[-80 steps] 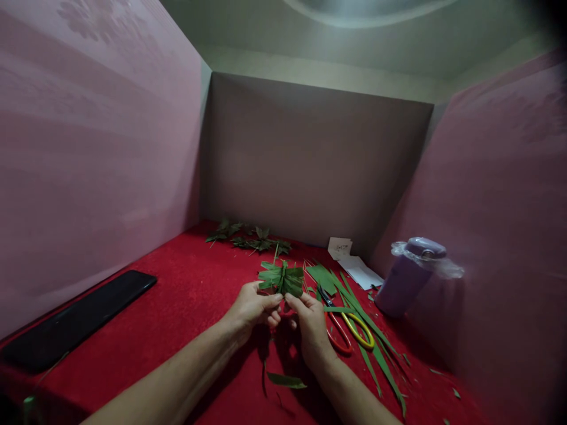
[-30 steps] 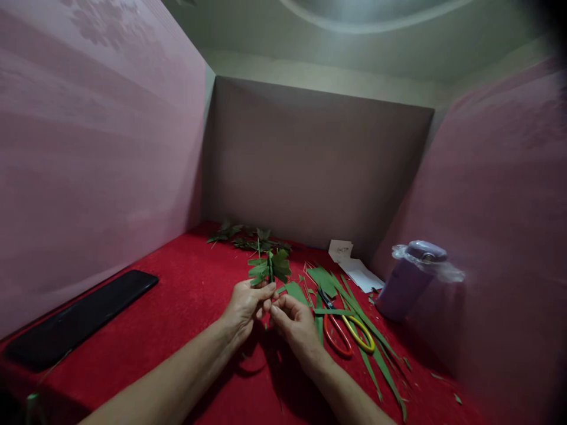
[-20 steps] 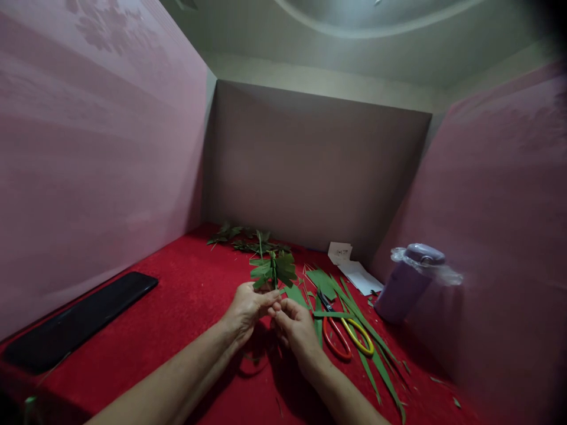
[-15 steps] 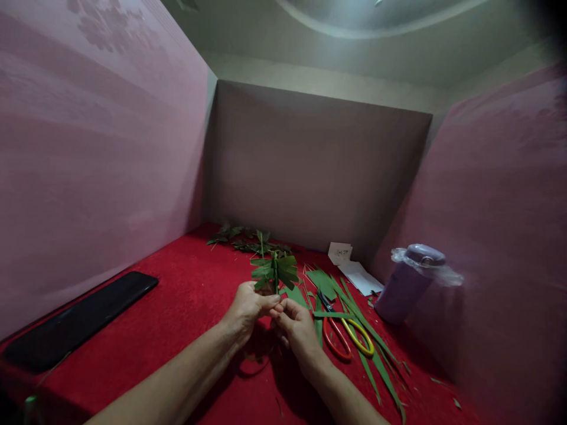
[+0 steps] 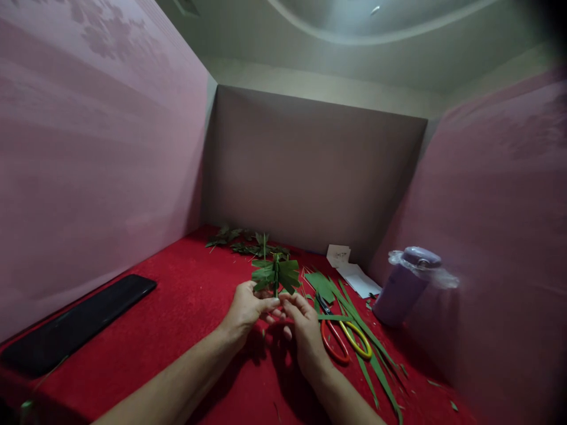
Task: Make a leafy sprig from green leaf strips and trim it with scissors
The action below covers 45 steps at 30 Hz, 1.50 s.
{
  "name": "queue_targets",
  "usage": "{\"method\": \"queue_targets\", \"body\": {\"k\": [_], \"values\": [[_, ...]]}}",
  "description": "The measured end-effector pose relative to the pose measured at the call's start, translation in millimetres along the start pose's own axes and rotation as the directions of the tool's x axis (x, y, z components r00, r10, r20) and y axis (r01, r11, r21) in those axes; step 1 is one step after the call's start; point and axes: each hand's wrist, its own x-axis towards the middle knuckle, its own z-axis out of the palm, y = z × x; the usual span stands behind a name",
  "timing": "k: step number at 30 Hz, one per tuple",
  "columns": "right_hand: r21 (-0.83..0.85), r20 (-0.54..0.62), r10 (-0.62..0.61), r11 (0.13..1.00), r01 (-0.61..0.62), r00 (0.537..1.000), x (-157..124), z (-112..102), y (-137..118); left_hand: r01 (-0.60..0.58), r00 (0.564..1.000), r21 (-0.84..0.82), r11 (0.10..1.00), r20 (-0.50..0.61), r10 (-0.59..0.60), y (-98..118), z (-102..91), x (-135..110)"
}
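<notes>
Black slab (image 5: 75,324) lies far L on red cloth (image 5: 177,307), out of the way. L hand (image 5: 245,307) pinches base of folded leaf piece (image 5: 275,274), held upright just above cloth, fronds clear of fingers. R hand (image 5: 305,327) fingertips pinch same base fm opposite side, prob. to steady it. Scissors (image 5: 343,339) + cut strips (image 5: 367,354) lie just R, within reach.

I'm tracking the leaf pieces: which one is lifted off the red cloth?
The fan-shaped leaf piece pinched between left hand and right hand; the back pile and the strips by the scissors lie flat.
</notes>
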Motion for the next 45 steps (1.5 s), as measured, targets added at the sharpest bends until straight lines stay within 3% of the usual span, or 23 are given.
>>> {"method": "queue_targets", "body": {"k": [9, 21, 36, 45], "values": [[0.155, -0.009, 0.022, 0.988, -0.021, 1.0, -1, 2, -8, 0.033, 0.998, 0.044, 0.998, 0.054, -0.035, 3, 6.5, -3], [0.135, -0.049, 0.054, 0.99, -0.047, 0.997, 0, -1, -5, 0.038, 0.994, -0.027, 0.999, 0.104, -0.035, 2, 5.8, -3], [0.189, -0.016, 0.04, 0.981, -0.036, 0.999, 1, -2, -6, 0.179, 0.983, -0.138, 0.974, 0.066, -0.172, -7, 0.7, -1], [0.163, -0.015, 0.034, 0.986, -0.031, 0.999, 1, -3, -4, 0.166, 0.986, -0.091, 0.982, 0.041, -0.163, -5, 0.1, -3]]}}
